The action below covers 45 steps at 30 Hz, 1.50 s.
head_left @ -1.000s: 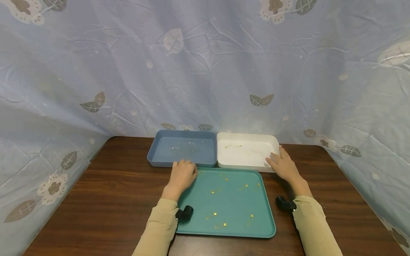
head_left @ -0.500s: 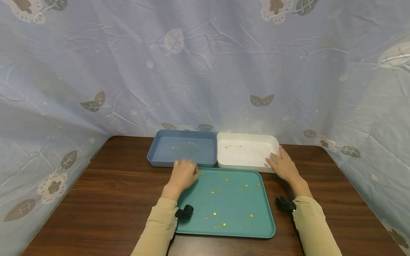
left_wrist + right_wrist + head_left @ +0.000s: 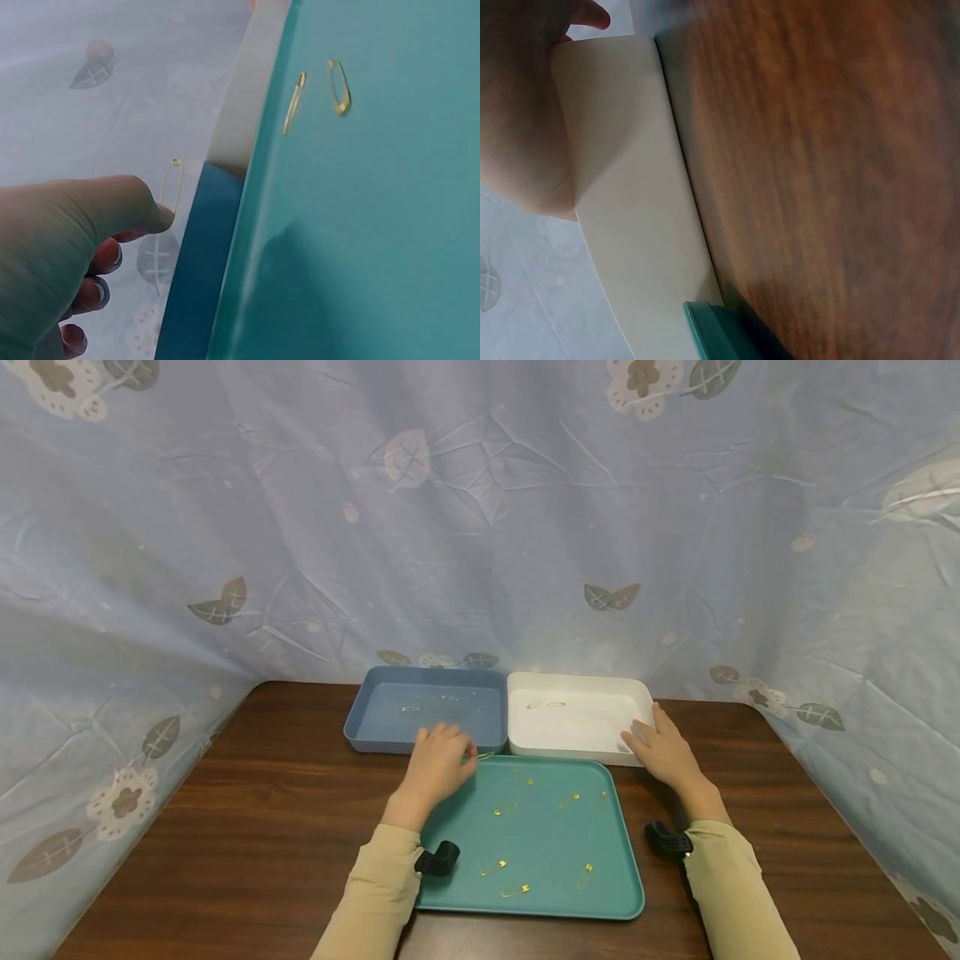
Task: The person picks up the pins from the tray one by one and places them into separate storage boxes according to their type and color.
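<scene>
Lower centre: my left hand (image 3: 437, 766) pinches a gold safety pin (image 3: 487, 756). Lower right: my right hand (image 3: 666, 753), fingers spread, rests on the white tray (image 3: 572, 754).

Pins (image 3: 295, 103) on tray (image 3: 540, 839), 2 boxes (image 3: 573, 752) behind

Pale bluish fabric (image 3: 480, 552) hung around the back and both sides where I stood, kinda creased, with grayish leaves (image 3: 213, 611) and whitish flowers (image 3: 123, 802) printed on it. Tabletop (image 3: 225, 827) was dark, streaky woodgrain.
</scene>
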Each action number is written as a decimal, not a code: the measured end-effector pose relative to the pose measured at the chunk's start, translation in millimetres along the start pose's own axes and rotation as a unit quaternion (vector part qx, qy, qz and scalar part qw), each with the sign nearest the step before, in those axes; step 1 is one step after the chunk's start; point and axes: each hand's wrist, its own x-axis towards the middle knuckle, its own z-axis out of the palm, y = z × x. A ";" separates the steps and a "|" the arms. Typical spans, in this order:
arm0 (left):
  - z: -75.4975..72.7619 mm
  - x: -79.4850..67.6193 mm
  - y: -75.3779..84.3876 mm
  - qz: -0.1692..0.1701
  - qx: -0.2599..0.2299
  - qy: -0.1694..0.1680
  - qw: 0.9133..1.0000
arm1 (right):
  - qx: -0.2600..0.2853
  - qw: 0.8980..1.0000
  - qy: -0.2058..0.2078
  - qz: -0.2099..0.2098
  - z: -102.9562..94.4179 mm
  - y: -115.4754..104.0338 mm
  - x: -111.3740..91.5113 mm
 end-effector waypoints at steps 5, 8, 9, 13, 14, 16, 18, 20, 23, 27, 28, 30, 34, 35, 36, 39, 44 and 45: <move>1.4 5.5 6.9 0.015 -0.002 0.026 1.000 | 0.000 1.000 -0.002 0.002 -0.6 0.5 0.3; 4.1 9.5 10.2 0.023 0.000 0.034 0.999 | 0.002 1.000 -0.004 0.005 -1.2 0.2 0.0; 4.7 10.7 11.3 0.024 -0.001 0.034 0.999 | 0.002 1.000 -0.005 0.005 -1.1 0.3 0.1; 4.3 15.2 16.4 0.024 -0.006 0.030 0.999 | -0.002 1.000 -0.006 0.000 -0.3 1.4 0.2; 3.4 16.5 17.9 0.025 -0.009 0.028 0.999 | -0.004 1.000 -0.006 -0.002 0.1 1.9 0.6; 1.4 19.9 20.4 0.028 -0.012 0.024 0.999 | -0.008 1.000 -0.006 -0.004 0.7 2.9 1.2; -0.2 24.8 22.5 0.033 -0.010 0.023 0.999 | -0.010 1.000 -0.005 -0.005 0.6 3.7 1.7; -1.2 30.3 24.3 0.042 -0.006 0.028 0.999 | -0.010 1.000 -0.005 -0.006 -0.3 3.6 1.4; -2.8 38.9 26.5 0.053 0.000 0.035 0.998 | -0.010 1.000 -0.006 -0.006 -1.7 2.8 0.9; -4.5 49.2 28.8 0.063 0.001 0.028 0.998 | -0.011 1.000 -0.007 -0.008 -2.7 0.4 0.2; -4.5 51.8 29.2 0.064 0.002 0.023 0.998 | -0.013 1.000 -0.008 -0.008 -2.5 0.0 0.1; -4.2 56.7 30.0 0.066 0.003 0.013 0.998 | -0.015 1.000 -0.008 -0.009 -2.1 -1.1 -0.4; -1.6 66.8 32.8 0.075 0.007 0.000 0.997 | -0.022 1.000 -0.006 -0.008 -2.4 -3.1 -1.3; -0.7 69.3 33.6 0.078 0.009 -0.002 0.997 | -0.022 1.000 -0.004 -0.008 -2.6 -3.9 -1.4; 0.3 71.8 34.5 0.082 0.013 -0.005 0.997 | -0.023 1.000 -0.003 -0.007 -2.8 -4.5 -1.4; 3.3 79.8 37.9 0.090 0.023 -0.012 0.996 | -0.026 1.000 0.001 -0.007 -3.3 -5.8 -1.5; 7.6 94.9 44.6 0.107 0.042 -0.021 0.993 | -0.034 0.999 0.003 -0.007 -2.5 -4.2 -0.6; 8.5 97.6 45.6 0.109 0.045 -0.023 0.993 | -0.036 0.999 0.002 -0.006 -1.9 -3.5 0.0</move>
